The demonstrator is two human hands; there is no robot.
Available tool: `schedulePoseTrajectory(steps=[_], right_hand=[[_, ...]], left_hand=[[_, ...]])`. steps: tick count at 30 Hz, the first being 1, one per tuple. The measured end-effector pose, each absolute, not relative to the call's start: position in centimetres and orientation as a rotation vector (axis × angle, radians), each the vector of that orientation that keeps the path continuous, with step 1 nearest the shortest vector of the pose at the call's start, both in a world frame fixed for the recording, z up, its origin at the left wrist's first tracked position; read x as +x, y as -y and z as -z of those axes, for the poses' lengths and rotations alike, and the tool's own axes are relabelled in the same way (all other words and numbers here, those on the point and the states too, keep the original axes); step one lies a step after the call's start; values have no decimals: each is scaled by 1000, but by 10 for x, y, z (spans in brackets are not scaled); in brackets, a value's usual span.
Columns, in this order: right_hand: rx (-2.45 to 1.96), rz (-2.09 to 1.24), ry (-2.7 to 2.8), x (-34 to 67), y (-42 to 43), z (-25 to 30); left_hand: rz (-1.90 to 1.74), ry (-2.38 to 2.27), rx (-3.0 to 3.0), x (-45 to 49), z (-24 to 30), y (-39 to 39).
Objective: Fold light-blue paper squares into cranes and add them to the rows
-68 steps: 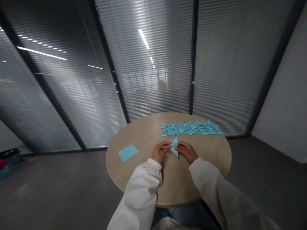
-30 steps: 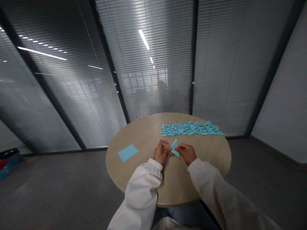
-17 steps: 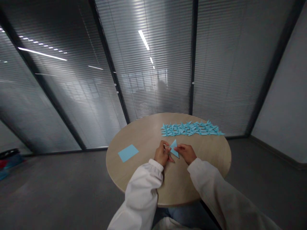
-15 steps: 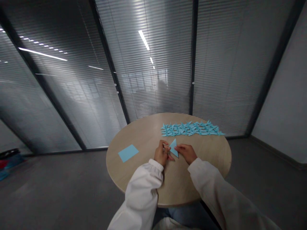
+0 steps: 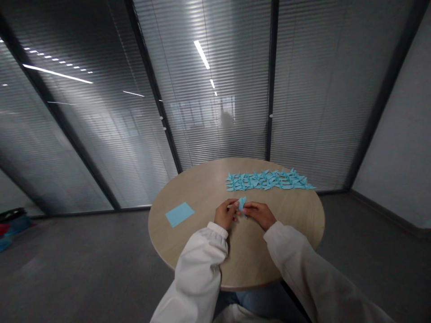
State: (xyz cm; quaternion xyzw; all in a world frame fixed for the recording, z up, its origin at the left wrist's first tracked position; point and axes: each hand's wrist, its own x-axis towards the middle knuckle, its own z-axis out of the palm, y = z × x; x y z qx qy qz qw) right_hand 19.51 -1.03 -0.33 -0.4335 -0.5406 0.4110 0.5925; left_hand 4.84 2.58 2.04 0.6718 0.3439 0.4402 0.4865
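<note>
A small folded piece of blue paper is pinched between my two hands above the middle of the table. My left hand grips its left side, fingers bent inward. From the right, my right hand holds the other side between thumb and fingers. The paper's lower part is mostly hidden by the fingers. Beyond my hands, several folded blue paper cranes lie packed together in rows. To the left, a flat blue sheet of paper rests on the table.
The round wooden table stands before a glass partition with blinds. A white wall rises at the right. Dark and red items with a blue bag sit on the floor at the far left.
The folded paper showed as a broad triangle before and now looks narrower and more hidden. My left fingers have closed in on it, and both hands are nearer each other.
</note>
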Motion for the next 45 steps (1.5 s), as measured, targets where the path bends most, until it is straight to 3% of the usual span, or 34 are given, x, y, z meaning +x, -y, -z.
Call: schedulePoseTrajectory(steps=[15,28,36,45], right_hand=[[-990,-978,1209,195,11,2],[-1127,-764,1208,201,9,6],[-1143,-705,1173,205,5,12],[-1189,-599,1111,211,1,18]], left_hand=[[-1017,-789,1693,48,-20,-25],[-1032,-779,1407,50,-18,-35],[-1147,-785,1208,49,-11,-43],[-1289,-850,1448,44,-6,-50]])
